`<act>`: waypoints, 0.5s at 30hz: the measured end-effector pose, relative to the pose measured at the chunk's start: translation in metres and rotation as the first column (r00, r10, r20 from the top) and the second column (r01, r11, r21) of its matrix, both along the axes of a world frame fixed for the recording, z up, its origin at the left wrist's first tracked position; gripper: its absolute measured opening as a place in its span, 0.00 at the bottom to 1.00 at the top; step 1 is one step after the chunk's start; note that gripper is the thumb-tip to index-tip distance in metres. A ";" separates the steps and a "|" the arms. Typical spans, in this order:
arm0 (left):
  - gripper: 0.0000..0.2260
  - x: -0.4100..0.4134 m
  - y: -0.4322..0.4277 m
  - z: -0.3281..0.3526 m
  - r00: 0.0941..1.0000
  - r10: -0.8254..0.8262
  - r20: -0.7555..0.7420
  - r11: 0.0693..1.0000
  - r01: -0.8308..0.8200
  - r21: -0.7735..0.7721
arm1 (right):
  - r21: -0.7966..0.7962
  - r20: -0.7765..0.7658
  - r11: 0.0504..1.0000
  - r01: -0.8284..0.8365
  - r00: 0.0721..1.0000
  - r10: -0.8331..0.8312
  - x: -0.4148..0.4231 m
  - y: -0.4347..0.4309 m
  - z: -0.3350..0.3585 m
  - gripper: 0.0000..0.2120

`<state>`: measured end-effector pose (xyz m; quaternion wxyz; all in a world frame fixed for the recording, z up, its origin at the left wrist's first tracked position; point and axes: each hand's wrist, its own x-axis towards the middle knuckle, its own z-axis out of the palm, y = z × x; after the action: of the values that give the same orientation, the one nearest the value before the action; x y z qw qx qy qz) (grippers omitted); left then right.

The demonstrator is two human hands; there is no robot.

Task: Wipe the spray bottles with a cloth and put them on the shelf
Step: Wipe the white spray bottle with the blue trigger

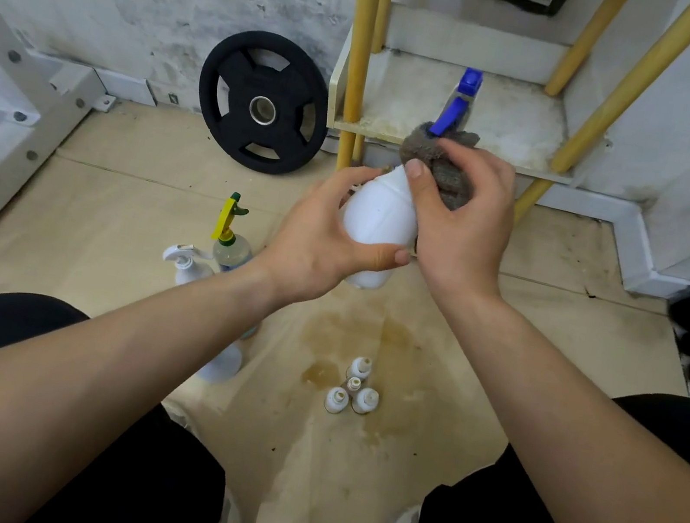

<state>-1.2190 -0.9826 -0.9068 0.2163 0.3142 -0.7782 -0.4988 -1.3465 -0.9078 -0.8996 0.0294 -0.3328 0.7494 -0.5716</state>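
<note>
My left hand [324, 239] grips the body of a white spray bottle [380, 217] with a blue trigger head [459, 102], held in the air in front of the shelf. My right hand [460, 216] holds a grey cloth [447, 159] wrapped round the bottle's neck, thumb pressing on it. The low shelf board [517, 121] with yellow posts [359, 58] stands just behind. On the floor to the left stand a bottle with a yellow-green trigger [230, 237] and a white trigger bottle [187, 264], partly hidden by my left forearm.
A black weight plate [265, 102] leans on the wall left of the shelf. Several small white bottles [354, 388] stand on the stained floor covering [367, 333] between my legs. A white metal frame [1, 121] is at the far left. A white wall panel closes the right.
</note>
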 end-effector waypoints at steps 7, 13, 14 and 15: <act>0.34 0.011 -0.017 0.003 0.993 0.084 -0.078 0.963 -0.061 0.261 | -0.019 0.090 0.964 -0.264 0.960 0.264 0.004 0.009 -0.011 0.14; 0.29 0.011 -0.025 0.010 0.965 0.180 -0.192 0.864 -0.062 0.499 | 0.000 0.130 0.922 -0.387 0.914 0.384 0.026 0.027 -0.024 0.06; 0.28 0.011 -0.026 0.011 0.964 0.178 -0.198 0.857 -0.053 0.512 | 0.018 0.119 0.917 -0.398 0.912 0.394 0.030 0.030 -0.025 0.06; 0.28 0.011 -0.026 0.011 0.965 0.173 -0.200 0.850 -0.043 0.525 | 0.025 0.106 0.916 -0.400 0.912 0.396 0.032 0.032 -0.025 0.07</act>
<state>-1.2085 -1.0091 -0.8959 0.2442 0.3417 -0.5651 -0.7101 -1.3140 -0.8759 -0.9245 0.1898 -0.4491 0.6765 -0.5520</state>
